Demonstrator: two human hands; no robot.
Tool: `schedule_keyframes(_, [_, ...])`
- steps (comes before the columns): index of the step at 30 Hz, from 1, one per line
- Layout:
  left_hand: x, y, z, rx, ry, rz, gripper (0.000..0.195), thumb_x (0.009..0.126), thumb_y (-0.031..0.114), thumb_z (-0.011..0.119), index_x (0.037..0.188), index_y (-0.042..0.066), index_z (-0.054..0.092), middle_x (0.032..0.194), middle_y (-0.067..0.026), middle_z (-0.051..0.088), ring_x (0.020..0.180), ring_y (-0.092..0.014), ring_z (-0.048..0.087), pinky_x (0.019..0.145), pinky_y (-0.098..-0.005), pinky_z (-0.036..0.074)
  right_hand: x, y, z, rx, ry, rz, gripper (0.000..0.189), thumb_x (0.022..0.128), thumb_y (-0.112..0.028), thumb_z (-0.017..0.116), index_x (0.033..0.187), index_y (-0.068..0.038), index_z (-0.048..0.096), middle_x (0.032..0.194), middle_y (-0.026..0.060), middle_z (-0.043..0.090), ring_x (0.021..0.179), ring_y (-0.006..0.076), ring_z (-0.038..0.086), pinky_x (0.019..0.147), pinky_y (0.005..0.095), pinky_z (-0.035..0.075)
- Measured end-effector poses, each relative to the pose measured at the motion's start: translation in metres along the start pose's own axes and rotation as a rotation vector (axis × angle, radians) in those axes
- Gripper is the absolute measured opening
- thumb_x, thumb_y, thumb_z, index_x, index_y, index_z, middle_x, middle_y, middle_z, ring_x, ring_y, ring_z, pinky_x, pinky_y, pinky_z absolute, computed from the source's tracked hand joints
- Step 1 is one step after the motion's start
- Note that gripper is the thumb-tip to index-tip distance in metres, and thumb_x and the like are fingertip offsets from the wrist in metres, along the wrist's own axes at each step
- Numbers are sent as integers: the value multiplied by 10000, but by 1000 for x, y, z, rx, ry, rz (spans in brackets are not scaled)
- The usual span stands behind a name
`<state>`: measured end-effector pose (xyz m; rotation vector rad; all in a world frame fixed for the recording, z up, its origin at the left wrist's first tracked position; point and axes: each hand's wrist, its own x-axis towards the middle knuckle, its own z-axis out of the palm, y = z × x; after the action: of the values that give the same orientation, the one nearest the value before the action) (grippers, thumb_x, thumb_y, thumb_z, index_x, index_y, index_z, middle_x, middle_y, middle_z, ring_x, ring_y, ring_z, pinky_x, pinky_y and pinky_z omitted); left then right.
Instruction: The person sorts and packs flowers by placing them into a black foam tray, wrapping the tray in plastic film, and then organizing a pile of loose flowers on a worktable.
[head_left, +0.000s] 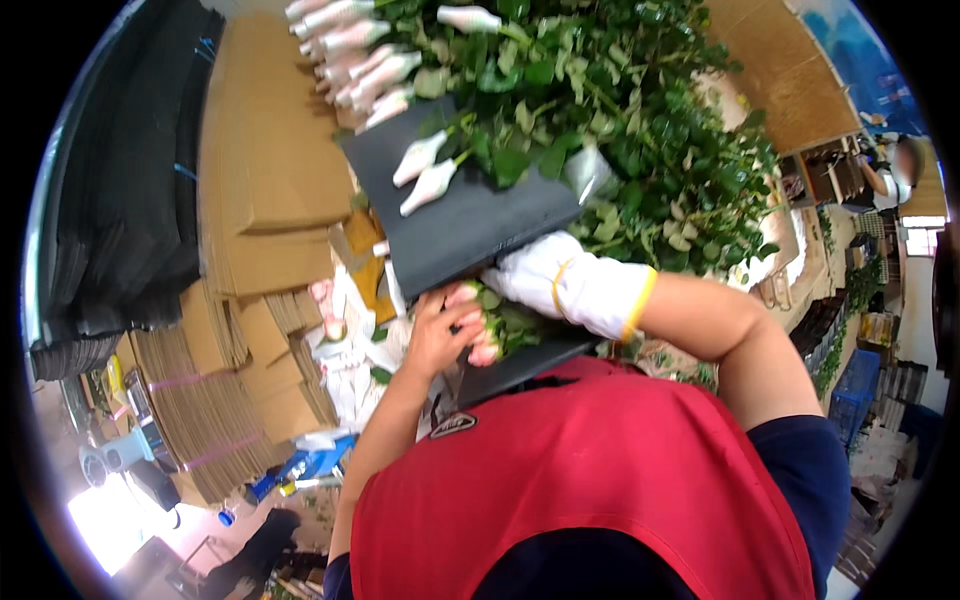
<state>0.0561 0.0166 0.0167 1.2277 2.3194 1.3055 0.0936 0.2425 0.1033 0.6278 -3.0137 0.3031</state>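
Observation:
My left hand (442, 334), bare, curls its fingers over the heads of several pink roses (484, 354). These roses lie between the raised upper flap of a black folded sheet (480, 225) and its lower flap (525, 366), close to my red apron (585, 450). My right hand (536, 274) wears a white glove with a yellow cuff and reaches in over the leaves and stems; its fingers are hidden by the upper flap. Two rose heads in white sleeves (429, 187) rest on top of that flap.
Leafy rose stems (622, 97) pile up ahead, with more white-sleeved heads (360, 52) at their left end. Flattened cardboard (277, 150) and stacked black sheets (120, 172) stand at left. White scraps (349, 375) lie by my left forearm. Another person (889, 180) is far right.

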Motion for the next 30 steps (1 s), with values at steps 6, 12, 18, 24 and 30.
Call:
schedule_keyframes(6, [-4, 4, 9, 101, 104, 28, 292, 721, 173, 732, 1011, 182, 710, 1149, -125, 574, 1069, -312, 509, 926, -431, 386, 41, 102, -131, -222, 624, 465, 257, 864, -224, 540, 1063, -93, 636, 783, 141, 648, 674, 299, 621, 632, 368, 523])
schedule_keyframes(12, [3, 11, 6, 36, 51, -127, 504, 715, 193, 741, 1202, 173, 612, 1130, -98, 599, 1066, -317, 499, 947, -430, 359, -8, 164, -80, -39, 348, 914, 386, 805, -250, 608, 1183, -171, 587, 886, 153, 679, 769, 301, 663, 716, 380, 527])
schedule_keyframes(18, [-3, -2, 12, 68, 74, -108, 515, 697, 220, 752, 1193, 176, 622, 1195, -88, 581, 1093, -306, 484, 974, -419, 327, -68, 84, -157, 244, 615, 532, 292, 865, -118, 551, 1148, -112, 626, 867, 134, 694, 748, 240, 678, 696, 329, 537])
schedule_keyframes(24, [-3, -18, 15, 121, 61, -37, 467, 695, 204, 743, 1151, 168, 645, 1093, -38, 656, 1046, -274, 518, 919, -383, 352, -57, 45, -120, 23, -377, 351, 247, 850, -154, 530, 1079, -131, 620, 836, 127, 677, 756, 305, 658, 677, 381, 534])
schedule_keyframes(30, [5, 9, 11, 90, 54, -174, 495, 686, 264, 771, 1156, 188, 638, 1096, -32, 641, 1058, -265, 521, 933, -420, 359, -77, 82, -27, -161, -360, 283, 278, 808, -111, 550, 1081, -139, 601, 791, 146, 651, 733, 317, 650, 621, 415, 519])
